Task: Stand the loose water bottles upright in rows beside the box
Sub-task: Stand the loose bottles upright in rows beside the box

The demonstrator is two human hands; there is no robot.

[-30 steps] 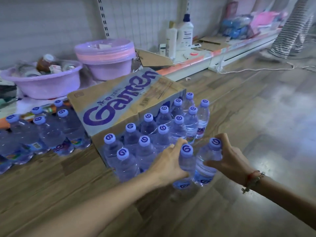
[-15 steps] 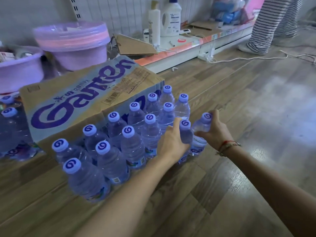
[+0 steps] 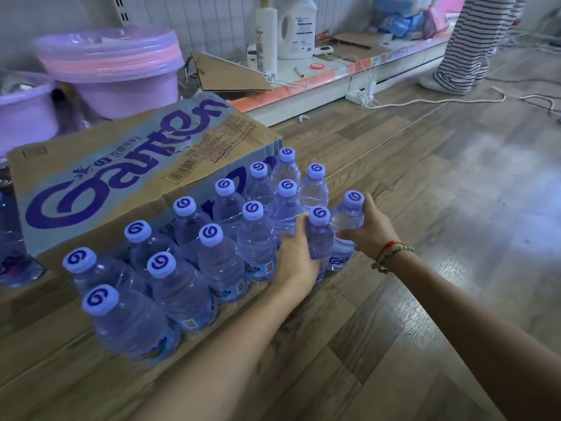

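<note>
A brown cardboard box (image 3: 100,165) with purple lettering lies on the wooden floor. Along its near side several clear water bottles (image 3: 221,256) with pale purple caps stand upright in two rows. At the right end of the rows my left hand (image 3: 296,259) wraps one upright bottle (image 3: 318,235). Beside it my right hand (image 3: 370,229) grips another upright bottle (image 3: 347,220) standing on the floor. Both held bottles touch each other.
More bottles (image 3: 15,262) stand left of the box. Purple basins (image 3: 118,71) sit behind it by a low shelf (image 3: 318,83) with a detergent jug (image 3: 297,25). A person in striped trousers (image 3: 467,47) stands at the back right near white cables (image 3: 440,100).
The view has moved closer and shifted left. Both hands, each holding a bottle, have pushed the two bottles in against the end of the rows.
</note>
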